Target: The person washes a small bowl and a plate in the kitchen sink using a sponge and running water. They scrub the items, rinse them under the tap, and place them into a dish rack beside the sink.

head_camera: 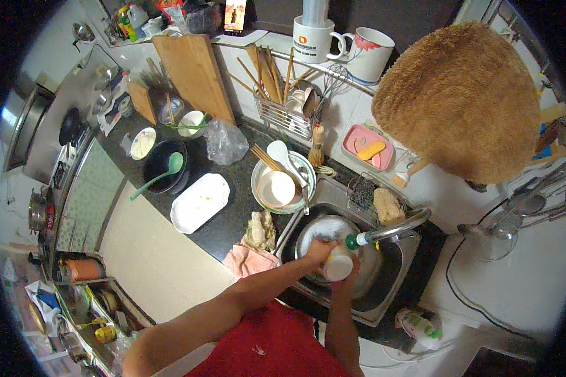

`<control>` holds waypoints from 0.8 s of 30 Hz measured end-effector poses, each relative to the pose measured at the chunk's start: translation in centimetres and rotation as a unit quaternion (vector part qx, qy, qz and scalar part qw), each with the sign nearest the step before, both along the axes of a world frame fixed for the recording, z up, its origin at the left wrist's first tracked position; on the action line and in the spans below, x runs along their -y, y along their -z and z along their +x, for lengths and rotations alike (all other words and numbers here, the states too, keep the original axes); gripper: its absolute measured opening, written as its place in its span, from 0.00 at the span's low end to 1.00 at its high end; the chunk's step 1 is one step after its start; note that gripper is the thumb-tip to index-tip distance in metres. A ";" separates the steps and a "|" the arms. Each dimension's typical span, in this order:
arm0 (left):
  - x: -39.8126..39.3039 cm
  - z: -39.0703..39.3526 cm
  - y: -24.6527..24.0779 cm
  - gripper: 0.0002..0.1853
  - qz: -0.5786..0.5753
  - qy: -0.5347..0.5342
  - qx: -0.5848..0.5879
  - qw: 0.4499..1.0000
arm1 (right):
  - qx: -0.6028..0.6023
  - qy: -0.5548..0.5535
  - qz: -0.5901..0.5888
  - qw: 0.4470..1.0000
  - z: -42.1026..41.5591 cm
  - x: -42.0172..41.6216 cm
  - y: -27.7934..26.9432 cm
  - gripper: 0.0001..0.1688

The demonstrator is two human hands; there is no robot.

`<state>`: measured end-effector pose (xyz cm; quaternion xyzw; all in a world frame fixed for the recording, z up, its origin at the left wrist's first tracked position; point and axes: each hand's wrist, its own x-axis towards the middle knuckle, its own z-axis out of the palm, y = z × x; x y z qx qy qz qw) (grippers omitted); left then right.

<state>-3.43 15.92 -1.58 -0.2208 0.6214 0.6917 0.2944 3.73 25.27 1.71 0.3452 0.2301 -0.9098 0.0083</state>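
Over the stainless steel sink (408,278), both of my hands are at a small white cup or bowl (338,267) under the tap's green-tipped spout (358,240). My right hand (352,273) grips its lower right side. On its upper left, my left hand (320,251) is bent over the rim; its fingertips are partly hidden, so its grip is unclear. A round metal basin (328,226) with whitish suds lies beneath, partly covered by my hands. Left of the sink, a plate (259,200) holds a bowl (276,188), chopsticks and a white spoon (280,155).
Pink cloth (250,259) and a crumpled rag (262,231) lie at the sink's left edge. Beyond are a white oblong dish (200,202) and a dark pot (153,165) with a green ladle (174,163). A sponge (388,206) and steel scourer (364,194) sit behind the sink.
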 end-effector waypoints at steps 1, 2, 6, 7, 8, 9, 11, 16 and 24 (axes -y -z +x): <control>-0.8 0.0 -2.1 0.21 0.052 -0.038 0.032 0.997 | -0.040 0.048 -0.014 0.998 0.6 -0.2 2.3 0.28; -1.4 -0.4 -4.3 0.18 0.103 -0.074 0.059 0.990 | -0.087 0.097 -0.029 0.991 1.0 -0.2 5.5 0.29; -1.0 0.1 -1.7 0.22 0.055 -0.065 -0.010 0.996 | -0.109 0.089 -0.032 0.990 0.9 -0.7 7.4 0.31; -1.1 -0.6 -1.9 0.23 0.005 -0.003 -0.013 1.000 | -0.103 0.080 -0.024 0.991 0.7 -1.4 7.3 0.31; -1.1 -0.9 -2.6 0.24 -0.044 0.062 -0.011 0.997 | -0.092 0.072 -0.014 0.993 1.1 -2.0 7.1 0.31; -0.8 -1.8 -2.7 0.25 -0.020 0.123 -0.031 0.992 | -0.088 0.064 -0.009 0.994 0.6 -1.9 6.6 0.32; -1.1 -3.0 -3.2 0.24 -0.094 0.132 -0.053 0.985 | -0.111 0.077 0.022 0.991 -0.7 -1.2 5.4 0.33; -2.1 0.8 -2.1 0.26 0.085 -0.120 -0.028 0.989 | -0.119 0.124 -0.052 0.984 -0.5 0.9 4.2 0.32; -1.7 -3.0 -3.4 0.21 -0.072 -0.006 -0.015 0.997 | -0.150 0.177 -0.039 0.972 -1.5 0.6 6.1 0.32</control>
